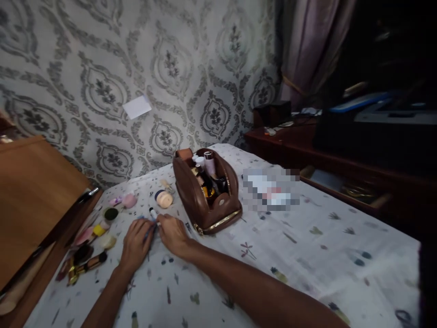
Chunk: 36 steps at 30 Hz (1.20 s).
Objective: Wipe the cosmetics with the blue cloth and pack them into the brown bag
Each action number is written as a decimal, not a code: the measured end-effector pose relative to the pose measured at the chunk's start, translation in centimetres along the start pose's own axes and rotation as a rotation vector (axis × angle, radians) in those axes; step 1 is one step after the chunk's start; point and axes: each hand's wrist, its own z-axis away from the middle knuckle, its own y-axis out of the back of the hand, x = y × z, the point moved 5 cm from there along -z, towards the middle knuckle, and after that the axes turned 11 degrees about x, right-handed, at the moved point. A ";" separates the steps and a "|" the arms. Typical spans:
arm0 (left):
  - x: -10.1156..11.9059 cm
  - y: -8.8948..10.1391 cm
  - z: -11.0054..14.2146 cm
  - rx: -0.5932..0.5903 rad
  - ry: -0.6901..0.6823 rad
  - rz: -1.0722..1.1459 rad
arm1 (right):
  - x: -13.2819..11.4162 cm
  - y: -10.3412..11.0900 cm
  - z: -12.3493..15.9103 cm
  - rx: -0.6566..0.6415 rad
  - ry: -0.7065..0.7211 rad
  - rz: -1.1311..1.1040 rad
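My right hand point(173, 233) is closed on a slim white tube with a dark tip point(153, 213), perhaps a pen or a cosmetic stick. Right beside it, my left hand point(136, 239) has its fingers curled over a small blue item point(146, 234), mostly hidden. Both hands are low over the patterned sheet. Just to their right stands a brown toiletry bag point(191, 200), unzipped, with bottles point(210, 164) and other cosmetics inside. A round cream-coloured jar point(164, 198) lies beyond my hands.
Several cosmetics lie on the left, including a pink sponge point(129, 200), a yellow piece point(99, 229) and a black-and-gold tube point(91, 263). A wooden board point(41, 196) borders the left. A blurred-out item point(271, 189) lies right of the bag, near an open drawer point(341, 189).
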 end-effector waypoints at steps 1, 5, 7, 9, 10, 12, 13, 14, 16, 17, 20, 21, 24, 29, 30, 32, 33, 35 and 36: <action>0.1 0.1 0.0 0.008 -0.001 0.012 | 0.0 0.0 -0.1 0.007 -0.008 -0.003; 0.6 0.2 0.3 0.021 -0.011 0.043 | 0.1 -0.4 -0.1 0.019 -0.008 -0.018; 0.6 0.1 0.4 0.019 -0.004 0.056 | 0.2 -0.5 -0.1 0.051 -0.013 -0.036; 0.5 0.1 0.4 0.020 0.009 0.071 | 0.3 -0.5 -0.3 0.137 -0.011 -0.060; 0.5 0.1 0.5 0.023 0.016 0.078 | 0.4 -0.4 -0.5 0.193 -0.002 -0.062; 0.3 0.1 0.5 0.030 0.027 0.091 | 0.4 -0.3 -1.2 0.302 0.029 -0.034; 0.2 0.1 0.5 0.033 0.031 0.095 | 0.5 -0.4 -1.8 0.349 0.037 -0.009; 0.1 0.1 0.5 0.035 0.033 0.098 | 0.6 -0.5 -2.5 0.388 0.033 0.017; 0.1 0.1 0.5 0.040 0.031 0.100 | 1.0 -1.1 -4.1 0.443 -0.011 0.057; 0.1 0.2 0.5 0.041 0.030 0.102 | 1.4 -1.5 -4.9 0.457 -0.044 0.069; 0.1 0.4 0.5 0.044 0.032 0.107 | 2.5 -3.0 -7.0 0.457 -0.116 0.069; 0.0 0.4 0.5 0.047 0.035 0.107 | 2.8 -3.4 -7.4 0.456 -0.121 0.064; -0.1 0.4 0.6 0.053 0.048 0.108 | 3.6 -3.9 -7.8 0.462 -0.093 0.047; -0.5 0.3 0.6 0.055 0.068 0.120 | 2.9 -3.8 -6.7 0.422 0.110 -0.021; -0.6 0.3 0.6 0.056 0.071 0.124 | 2.5 -3.7 -6.5 0.403 0.161 -0.040; -0.8 0.4 0.7 0.061 0.081 0.132 | 2.0 -3.7 -6.2 0.373 0.221 -0.072; -0.9 0.4 0.7 0.065 0.087 0.138 | 2.0 -3.7 -6.1 0.369 0.223 -0.083; -1.0 0.6 0.8 0.074 0.103 0.149 | 2.0 -3.6 -6.0 0.369 0.205 -0.109; -1.1 0.6 0.9 0.077 0.112 0.155 | 2.1 -3.5 -6.0 0.371 0.193 -0.121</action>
